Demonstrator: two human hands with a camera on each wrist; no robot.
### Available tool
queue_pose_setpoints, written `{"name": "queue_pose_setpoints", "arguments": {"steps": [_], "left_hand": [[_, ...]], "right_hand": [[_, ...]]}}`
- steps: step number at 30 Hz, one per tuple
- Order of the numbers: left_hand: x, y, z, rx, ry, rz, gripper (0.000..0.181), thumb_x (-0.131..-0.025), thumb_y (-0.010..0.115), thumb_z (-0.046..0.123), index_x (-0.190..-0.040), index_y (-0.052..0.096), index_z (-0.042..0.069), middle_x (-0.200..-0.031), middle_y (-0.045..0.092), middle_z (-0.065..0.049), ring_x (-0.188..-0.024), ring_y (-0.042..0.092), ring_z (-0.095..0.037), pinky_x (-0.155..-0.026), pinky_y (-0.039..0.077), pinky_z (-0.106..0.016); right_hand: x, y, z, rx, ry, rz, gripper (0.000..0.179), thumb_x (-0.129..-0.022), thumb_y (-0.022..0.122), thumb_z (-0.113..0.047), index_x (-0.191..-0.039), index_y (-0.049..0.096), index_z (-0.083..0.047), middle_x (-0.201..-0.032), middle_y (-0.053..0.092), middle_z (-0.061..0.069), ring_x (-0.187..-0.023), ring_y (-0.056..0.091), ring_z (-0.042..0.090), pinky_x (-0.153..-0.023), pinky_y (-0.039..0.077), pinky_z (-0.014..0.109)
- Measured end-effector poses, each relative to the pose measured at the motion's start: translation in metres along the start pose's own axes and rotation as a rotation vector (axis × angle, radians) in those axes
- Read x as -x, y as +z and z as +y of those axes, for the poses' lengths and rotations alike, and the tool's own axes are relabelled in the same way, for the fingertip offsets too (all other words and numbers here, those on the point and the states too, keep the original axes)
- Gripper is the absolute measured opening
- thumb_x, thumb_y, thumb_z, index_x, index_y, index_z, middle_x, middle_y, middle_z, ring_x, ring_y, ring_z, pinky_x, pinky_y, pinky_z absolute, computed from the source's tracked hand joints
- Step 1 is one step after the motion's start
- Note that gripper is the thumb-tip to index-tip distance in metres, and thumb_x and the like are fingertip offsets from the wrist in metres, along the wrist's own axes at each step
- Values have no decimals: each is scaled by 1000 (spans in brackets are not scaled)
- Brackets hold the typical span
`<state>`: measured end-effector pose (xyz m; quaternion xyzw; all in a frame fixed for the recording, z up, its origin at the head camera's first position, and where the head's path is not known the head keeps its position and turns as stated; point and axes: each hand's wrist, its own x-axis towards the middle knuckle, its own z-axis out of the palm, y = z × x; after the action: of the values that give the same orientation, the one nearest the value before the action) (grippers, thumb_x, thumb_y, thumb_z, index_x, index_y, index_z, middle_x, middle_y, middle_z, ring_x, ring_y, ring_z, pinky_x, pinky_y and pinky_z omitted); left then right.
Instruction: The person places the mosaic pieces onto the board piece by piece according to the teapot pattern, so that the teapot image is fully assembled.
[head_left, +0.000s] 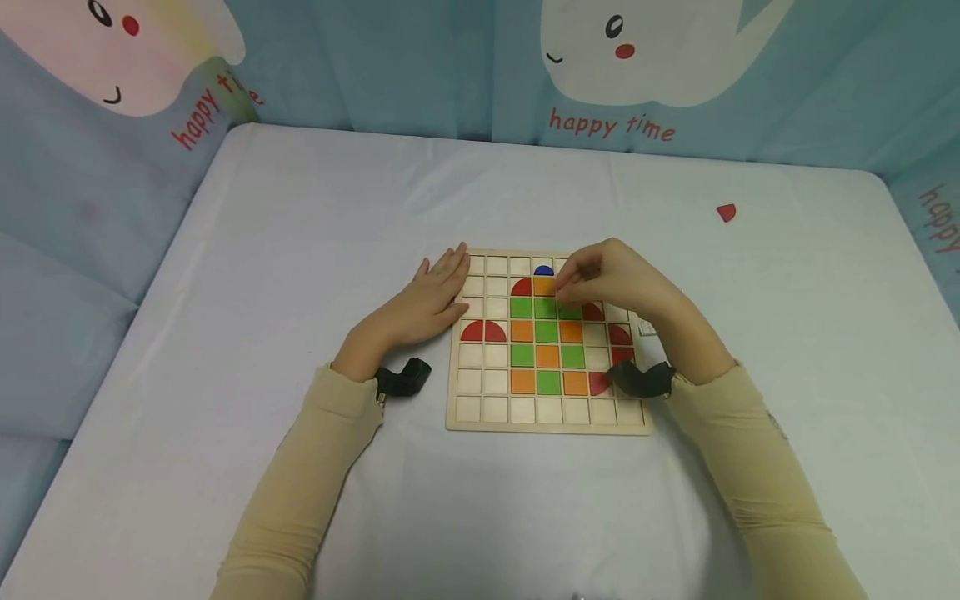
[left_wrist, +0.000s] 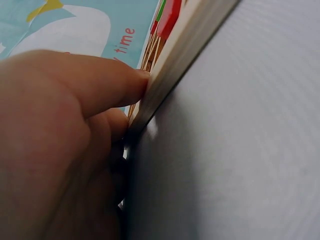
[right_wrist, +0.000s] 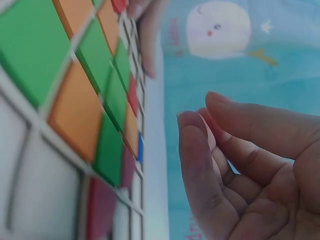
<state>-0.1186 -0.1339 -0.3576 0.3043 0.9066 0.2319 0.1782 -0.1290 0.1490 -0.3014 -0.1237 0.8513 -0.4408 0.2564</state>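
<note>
A wooden grid board (head_left: 495, 409) lies on the white cloth, with green, orange, red and blue pieces in its cells. My left hand (head_left: 431, 302) rests at the board's left edge, fingers extended over the upper corner. In the left wrist view its thumb (left_wrist: 117, 82) touches the board's side. Over the board's upper right hovers my right hand (head_left: 618, 279), fingers bent. The right wrist view shows a gap between its thumb and fingertips, with nothing visible in it. Close by are an orange square (head_left: 543, 286) and a blue half-round piece (head_left: 543, 270).
A loose red piece (head_left: 726, 212) lies on the cloth at the far right. Part of a small white patterned item (head_left: 646, 327) shows beside the board under the right forearm. A blue printed curtain (head_left: 420, 67) borders the table's back and sides.
</note>
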Motion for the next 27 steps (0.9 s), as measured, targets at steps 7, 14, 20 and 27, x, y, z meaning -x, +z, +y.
{"name": "queue_pose_setpoints", "arguments": {"steps": [7, 14, 20, 27], "left_hand": [[0, -1, 0, 4, 11, 3, 67, -101, 41, 23, -149, 4, -4, -156, -5, -16, -143, -5, -27, -113, -7, -46], [1, -1, -1, 12, 6, -3, 66, -101, 41, 23, -149, 4, -4, -156, -6, -16, -143, -5, -28, -113, -7, -46], [1, -1, 0, 9, 6, 2, 66, -101, 41, 23, -149, 4, -4, -156, -6, -16, -143, -5, -28, -113, -7, -46], [1, -1, 0, 14, 4, -1, 66, -101, 41, 22, -149, 4, -4, -156, -6, -16, -143, -5, -27, -113, -7, -46]], "right_hand": [[9, -22, 5, -19, 19, 80, 13, -87, 67, -6, -93, 68, 4, -89, 69, 11, -81, 65, 26, -73, 53, 26], [20, -42, 11, 2, 26, 168, 15, -86, 68, -10, -93, 69, 3, -82, 68, 5, -77, 65, 20, -73, 52, 24], [27, -55, 21, 25, 44, 246, 18, -87, 68, -12, -96, 68, 3, -82, 68, 1, -79, 65, 17, -75, 50, 22], [31, -73, 37, 18, 79, 292, 19, -87, 68, -13, -99, 68, 2, -82, 69, -5, -78, 65, 10, -75, 47, 17]]}}
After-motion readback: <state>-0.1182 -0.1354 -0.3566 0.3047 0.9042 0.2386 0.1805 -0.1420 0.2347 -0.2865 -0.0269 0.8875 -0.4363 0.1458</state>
